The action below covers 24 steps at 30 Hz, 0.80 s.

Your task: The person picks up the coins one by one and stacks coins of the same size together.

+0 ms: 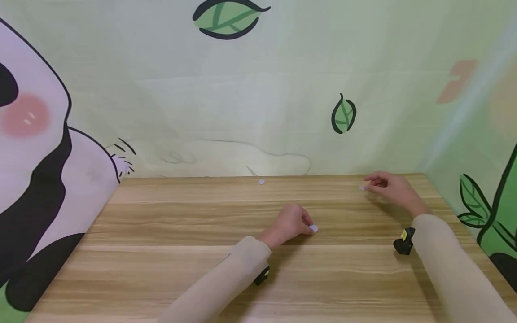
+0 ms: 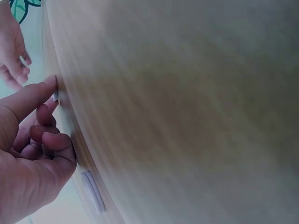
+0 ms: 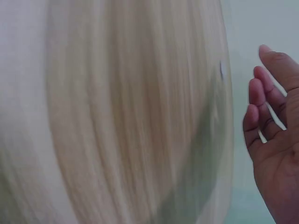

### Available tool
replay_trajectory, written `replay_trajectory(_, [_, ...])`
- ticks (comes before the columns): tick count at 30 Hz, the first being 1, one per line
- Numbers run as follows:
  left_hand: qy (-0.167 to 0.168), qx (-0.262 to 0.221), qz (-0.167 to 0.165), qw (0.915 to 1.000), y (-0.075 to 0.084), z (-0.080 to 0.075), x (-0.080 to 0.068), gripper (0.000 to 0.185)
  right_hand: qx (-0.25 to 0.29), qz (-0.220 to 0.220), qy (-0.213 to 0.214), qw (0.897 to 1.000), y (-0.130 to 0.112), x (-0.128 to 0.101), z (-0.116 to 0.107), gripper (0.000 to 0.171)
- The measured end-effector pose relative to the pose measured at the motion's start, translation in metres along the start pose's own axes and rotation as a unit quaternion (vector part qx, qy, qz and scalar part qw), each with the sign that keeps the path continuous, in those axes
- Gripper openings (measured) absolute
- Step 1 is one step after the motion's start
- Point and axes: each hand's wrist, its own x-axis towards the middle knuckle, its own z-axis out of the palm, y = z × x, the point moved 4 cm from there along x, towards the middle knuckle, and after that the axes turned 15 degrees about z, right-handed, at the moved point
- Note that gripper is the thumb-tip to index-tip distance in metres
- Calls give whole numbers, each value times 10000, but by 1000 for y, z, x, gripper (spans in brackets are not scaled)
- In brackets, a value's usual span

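**Wooden desk, two hands, small white discs**

Item one: small flat white disc (image 1: 313, 229) lying on the light wood-grain tabletop (image 1: 169, 251), touching the fingertips of the left hand (image 1: 288, 223), whose fingers curl loosely, forefinger extended onto it. Item two: a similar white disc (image 1: 362, 188) at nine o'clock from the right hand (image 1: 389, 186), which hangs relaxed, holding nothing. Item three: a third disc (image 1: 261, 181) at twelve o'clock, far edge, nearer the left hand.

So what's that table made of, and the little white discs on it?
The table looks like pale wood or wood-look laminate: long straight grain bands, matte sheen. The white disc at the left hand seems smooth, flat plastic or sticker; too small to tell. Another lies farther back.
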Motion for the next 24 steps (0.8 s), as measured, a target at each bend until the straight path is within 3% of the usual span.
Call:
replay_trajectory(6, [49, -137, -26, 9999, -4, 0, -1, 13, 157, 602, -269, 9977, 28, 4, -1, 58])
replay_trajectory(11, [-22, 37, 13, 10000, -7, -3, 3, 14, 350, 756, -219, 9963, 32, 8, 7, 61])
replay_trajectory(15, [-287, 147, 33, 9995, -9, -6, 8, 15, 549, 891, -159, 9944, 27, 10, 14, 60])
replay_trajectory(24, [-1160, -51, 520, 9919, -23, -13, 20, 14, 454, 1146, -149, 9923, 23, 10, 20, 59])
